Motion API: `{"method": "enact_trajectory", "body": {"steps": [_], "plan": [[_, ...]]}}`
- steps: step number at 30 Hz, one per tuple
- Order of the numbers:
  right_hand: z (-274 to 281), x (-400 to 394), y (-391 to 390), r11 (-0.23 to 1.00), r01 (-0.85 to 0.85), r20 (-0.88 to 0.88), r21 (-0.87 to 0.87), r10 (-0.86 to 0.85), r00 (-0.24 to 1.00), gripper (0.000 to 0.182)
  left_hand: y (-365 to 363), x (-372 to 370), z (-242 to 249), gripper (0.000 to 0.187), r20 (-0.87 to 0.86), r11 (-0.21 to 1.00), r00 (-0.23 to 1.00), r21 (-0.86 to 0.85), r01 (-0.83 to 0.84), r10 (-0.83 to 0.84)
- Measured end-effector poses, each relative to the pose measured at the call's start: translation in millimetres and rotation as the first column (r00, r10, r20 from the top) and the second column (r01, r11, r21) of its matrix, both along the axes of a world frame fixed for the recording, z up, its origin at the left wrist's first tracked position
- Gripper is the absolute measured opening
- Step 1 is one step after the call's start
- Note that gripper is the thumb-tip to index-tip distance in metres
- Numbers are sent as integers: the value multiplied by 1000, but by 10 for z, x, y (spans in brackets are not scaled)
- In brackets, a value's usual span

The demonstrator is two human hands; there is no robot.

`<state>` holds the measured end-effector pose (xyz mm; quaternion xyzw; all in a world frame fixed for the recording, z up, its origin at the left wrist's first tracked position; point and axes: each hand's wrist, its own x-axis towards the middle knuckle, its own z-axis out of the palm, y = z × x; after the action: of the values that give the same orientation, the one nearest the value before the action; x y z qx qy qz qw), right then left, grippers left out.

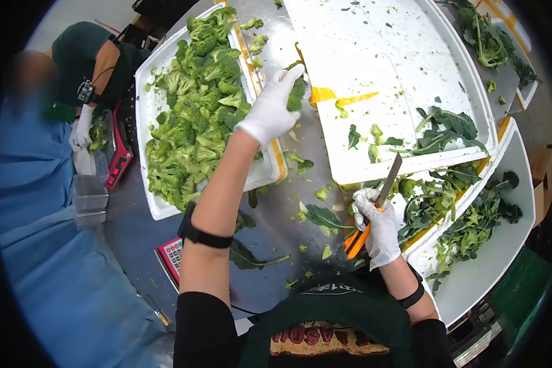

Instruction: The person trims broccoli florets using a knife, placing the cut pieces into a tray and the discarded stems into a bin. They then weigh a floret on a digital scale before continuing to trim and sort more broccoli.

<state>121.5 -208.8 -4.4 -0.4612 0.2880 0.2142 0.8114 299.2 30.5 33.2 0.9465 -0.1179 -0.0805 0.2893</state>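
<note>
White-gloved, my left hand point(272, 109) reaches over the steel table, its index finger stretched out and its thumb apart. A dark green piece of broccoli point(297, 93) shows right at the fingers. Close by, a white foam box point(142, 122) is heaped with cut broccoli florets point(193, 116). My right hand point(379, 230), also gloved, is wrapped round a knife point(389, 181) with an orange handle, its blade pointing up and away from me. Beside that hand lie a broccoli leaf point(324, 216) and small green scraps.
An upturned white foam surface point(362, 55) with yellow tape carries leaves and crumbs. Foam boxes at right hold leafy trimmings point(472, 236). A red-edged scale point(170, 254) sits by my left forearm. At far left, a person point(92, 67) in gloves handles broccoli over another red scale point(121, 153).
</note>
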Motion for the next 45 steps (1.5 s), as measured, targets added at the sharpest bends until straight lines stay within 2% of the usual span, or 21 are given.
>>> {"method": "enact_trajectory", "body": {"steps": [3,4,6,7,10,11,15,16,18,19,20,22,25,31,34,35,36,38,41,44,45], "plan": [[-18,-2,44,999,-37,17,11,36,999,6,22,-350,282,87,106,957,993,-280,77,-49],[-2,-8,66,999,-41,20,19,41,999,6,8,-473,325,88,40,887,999,-459,40,-25],[51,-20,105,999,-45,30,26,44,999,6,-47,-685,391,91,-95,649,995,-759,-59,-21],[103,-31,114,998,-59,40,13,58,997,7,-61,-771,428,92,-63,633,998,-774,-35,-21],[169,-110,125,997,-74,86,-36,77,993,8,-114,-1067,495,91,-278,348,960,-904,-248,-39],[218,-139,124,994,-81,102,-70,88,991,8,-156,-1166,516,89,-349,304,937,-895,-326,-23],[309,-269,169,967,-93,303,-237,165,939,12,-279,-1527,409,87,-426,134,905,-898,-419,-21],[319,-291,187,910,-95,379,-403,260,888,14,-322,-1624,413,86,-477,70,878,-878,-474,-34],[353,-325,248,723,93,547,-685,425,722,16,-442,-1794,462,84,-572,-51,817,-816,-576,-74],[436,-347,240,649,115,541,-752,507,671,24,-423,-1866,390,78,-587,-181,794,-773,-608,-159],[425,-359,248,602,177,570,-779,562,599,30,-463,-1939,398,77,-601,-201,782,-756,-623,-165],[490,-401,253,488,199,507,-850,652,563,34,-572,-2038,432,76,-622,-242,764,-725,-645,-174],[436,-434,268,426,272,499,-863,631,594,35,-621,-2159,417,76,-627,-276,746,-694,-666,-225],[551,-456,191,275,264,381,-924,651,656,33,-699,-2265,365,75,-662,-371,699,-598,-710,-271],[231,-367,93,375,398,543,-837,482,688,25,-661,-2303,377,77,-546,-434,765,-630,-644,-342],[-65,-316,-29,574,106,359,-812,348,866,17,-631,-2304,389,78,-482,-464,794,-644,-608,-370],[-24,-262,-162,788,-17,333,-616,280,900,16,-603,-2298,415,79,-480,-456,794,-651,-607,-372],[49,-281,-199,819,-14,373,-573,276,886,17,-554,-2281,475,81,-476,-443,800,-667,-600,-366],[182,-282,-132,813,-139,296,-565,357,886,16,-467,-2164,485,78,-496,-468,781,-626,-624,-379],[264,-289,-77,868,-244,212,-433,362,908,14,-98,-1850,552,72,-464,-245,885,-854,-460,-44],[246,-292,-75,864,-261,167,-430,361,918,13,113,-1683,547,70,-404,-126,899,-913,-387,170]]}}
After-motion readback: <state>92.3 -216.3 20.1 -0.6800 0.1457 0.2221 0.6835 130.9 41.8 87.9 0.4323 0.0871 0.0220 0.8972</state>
